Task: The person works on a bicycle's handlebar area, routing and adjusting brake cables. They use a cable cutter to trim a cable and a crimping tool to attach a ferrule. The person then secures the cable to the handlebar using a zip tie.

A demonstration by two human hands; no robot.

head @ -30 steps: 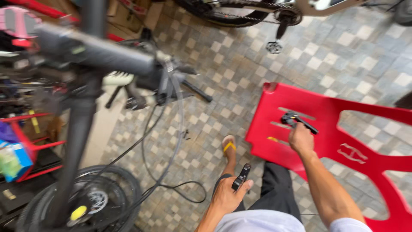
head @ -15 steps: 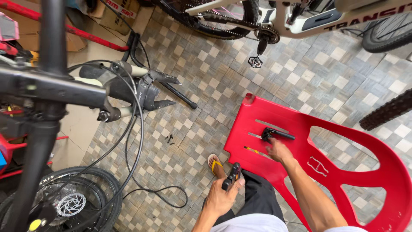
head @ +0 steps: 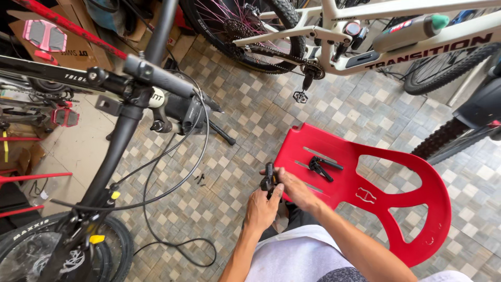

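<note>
A patterned tile floor (head: 245,130) fills the view, seen from above. At the top a pale bike (head: 376,31) stands across the frame, its pedal (head: 300,96) hanging over the tiles. On the left a black bike (head: 120,136) rises towards the camera, with its handlebar (head: 156,78) and looping cables (head: 172,188) close by; its front wheel (head: 47,256) sits at bottom left. A red plastic chair (head: 376,193) lies to the right of centre, with a dark tyre (head: 443,141) just past it. On the chair rests a small black part (head: 321,167), apart from the hands. Two tiny bolts (head: 200,178) lie on the floor near the cables.

Bottom centre, both hands meet just off the chair's left edge. The left hand (head: 261,209) grips a small black component (head: 269,180) from below, fingers curled round it. The right hand (head: 295,188) closes on the same component from the right, fingertips pinching its upper part.
</note>
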